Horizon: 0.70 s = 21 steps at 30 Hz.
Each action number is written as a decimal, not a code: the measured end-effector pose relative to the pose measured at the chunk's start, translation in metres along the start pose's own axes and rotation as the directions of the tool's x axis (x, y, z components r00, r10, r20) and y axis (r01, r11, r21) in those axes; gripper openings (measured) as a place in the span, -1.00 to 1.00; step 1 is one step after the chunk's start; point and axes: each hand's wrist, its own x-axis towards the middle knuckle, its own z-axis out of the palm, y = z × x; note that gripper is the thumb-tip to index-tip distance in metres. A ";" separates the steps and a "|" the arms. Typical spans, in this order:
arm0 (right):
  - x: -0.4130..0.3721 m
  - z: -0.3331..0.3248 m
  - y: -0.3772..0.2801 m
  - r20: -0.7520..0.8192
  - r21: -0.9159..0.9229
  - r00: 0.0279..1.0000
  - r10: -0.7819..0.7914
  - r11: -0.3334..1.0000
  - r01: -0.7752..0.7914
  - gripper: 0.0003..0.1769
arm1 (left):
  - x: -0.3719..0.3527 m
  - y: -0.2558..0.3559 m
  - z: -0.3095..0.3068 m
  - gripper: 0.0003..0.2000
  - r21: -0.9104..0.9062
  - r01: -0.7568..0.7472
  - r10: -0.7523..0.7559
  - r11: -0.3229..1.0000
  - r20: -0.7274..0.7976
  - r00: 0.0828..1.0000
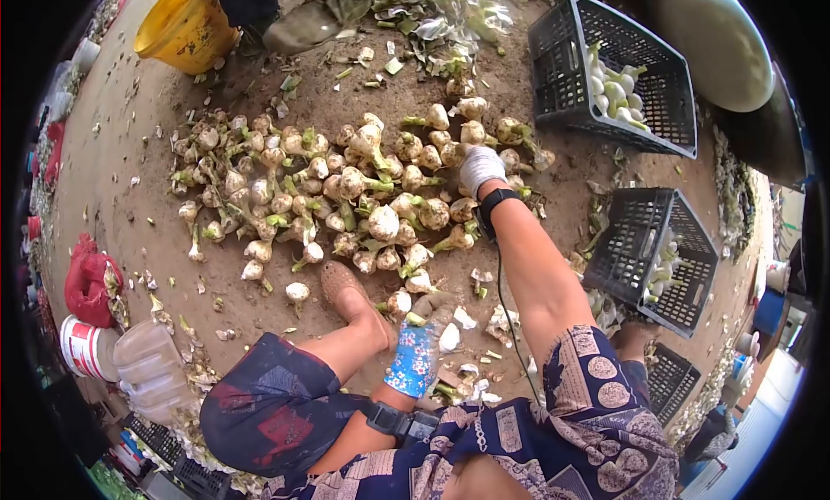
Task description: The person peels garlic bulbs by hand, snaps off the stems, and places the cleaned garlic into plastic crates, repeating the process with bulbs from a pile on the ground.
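Note:
A broad heap of garlic bulbs (350, 184) with soil and green stems lies on the ground in front of me. My right hand (482, 168), in a white glove with a dark band at the wrist, reaches to the heap's right side, its fingers closed around a garlic bulb (452, 154). Low in the view, near my bare foot, is my left hand (417, 349), in a glove with a blue floral cuff. Its fingers are curled, and a short green stem (416, 319) shows at them. Another bulb (399, 303) sits just beyond those fingers.
Black crates (683, 141) (635, 197) with trimmed bulbs stand to the right. A yellow bucket (177, 33) is at upper left, beside a person's leg. Leaf scraps (450, 16) lie at the top. A white bucket (86, 349) and red sack (91, 284) sit left.

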 end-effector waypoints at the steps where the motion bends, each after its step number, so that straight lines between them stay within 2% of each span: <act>1: -0.014 -0.005 -0.003 -0.038 0.074 0.999 -0.016 0.997 0.019 -0.61 | 0.000 0.002 0.001 -0.67 0.149 -0.058 0.066 0.987 -0.054 0.996; 2: -0.031 -0.009 -0.003 -0.077 0.146 0.997 -0.025 0.989 0.037 -0.67 | 0.002 0.002 0.000 -0.67 0.147 -0.053 0.062 0.988 -0.055 0.997; 4: -0.082 -0.018 0.007 -0.149 0.485 0.988 -0.032 0.869 0.101 -0.70 | 0.011 -0.002 -0.004 -0.33 0.318 -0.282 0.326 0.905 -0.096 0.940; 5: -0.119 -0.035 0.009 -0.152 0.537 0.988 -0.039 0.836 0.116 -0.71 | 0.014 0.002 -0.006 -0.22 0.443 -0.376 0.429 0.814 -0.023 0.903; 6: -0.148 -0.029 0.022 -0.242 0.639 0.964 -0.107 0.730 0.242 -0.73 | 0.016 0.005 -0.008 -0.11 0.551 -0.461 0.512 0.696 0.069 0.856; 7: -0.189 -0.051 0.020 0.048 0.881 0.995 -0.088 0.473 -0.001 -0.71 | 0.024 -0.011 -0.016 -0.09 0.449 -0.438 0.452 0.779 0.083 0.888; 8: -0.223 -0.059 0.024 0.100 0.950 0.985 -0.138 0.308 -0.053 -0.69 | 0.008 0.004 -0.003 -0.13 0.679 -0.564 0.604 0.470 0.219 0.767; 10: -0.277 -0.063 0.029 0.142 0.979 0.983 -0.118 0.167 -0.122 -0.69 | -0.003 0.010 0.010 -0.19 0.551 -0.767 0.572 0.329 0.530 0.626; 11: -0.295 -0.053 0.032 -0.031 0.999 0.996 -0.082 0.029 0.034 -0.66 | -0.013 0.005 0.021 -0.32 0.379 -0.690 0.467 0.616 0.530 0.708; 12: -0.316 -0.049 0.031 0.034 0.933 0.998 -0.060 -0.355 -0.054 -0.61 | -0.026 0.005 0.027 -0.35 0.372 -0.750 0.500 0.546 0.574 0.649; 14: -0.339 -0.035 0.031 -0.021 0.909 0.999 0.049 -0.416 0.039 -0.58 | -0.029 -0.013 0.032 -0.37 0.373 -0.736 0.493 0.564 0.562 0.663; 15: -0.352 -0.032 0.028 0.048 0.900 0.995 0.084 -0.435 -0.007 -0.64 | -0.046 -0.008 0.041 -0.36 0.260 -0.554 0.356 0.791 0.540 0.763; 16: -0.365 -0.032 0.027 0.045 0.967 0.994 0.095 -0.256 -0.020 -0.66 | -0.052 -0.007 0.045 -0.36 0.259 -0.568 0.357 0.781 0.560 0.747; 17: -0.376 -0.031 0.020 -0.053 0.984 0.971 0.233 -0.156 0.091 -0.64 | -0.057 -0.004 0.046 -0.34 0.361 -0.754 0.436 0.548 0.646 0.626; 18: -0.386 -0.032 0.014 -0.156 0.982 0.921 0.357 -0.041 0.182 -0.62 | -0.063 -0.005 0.047 -0.33 0.412 -0.873 0.471 0.262 0.735 0.489; 19: -0.397 -0.033 0.019 -0.171 0.979 0.916 0.362 -0.042 0.200 -0.62 | -0.066 -0.012 0.046 -0.32 0.400 -0.878 0.477 0.262 0.738 0.478; 21: -0.418 -0.035 0.033 -0.183 0.983 0.962 0.200 0.032 0.181 -0.64 | -0.080 -0.016 0.047 -0.31 0.417 -0.888 0.457 0.192 0.763 0.457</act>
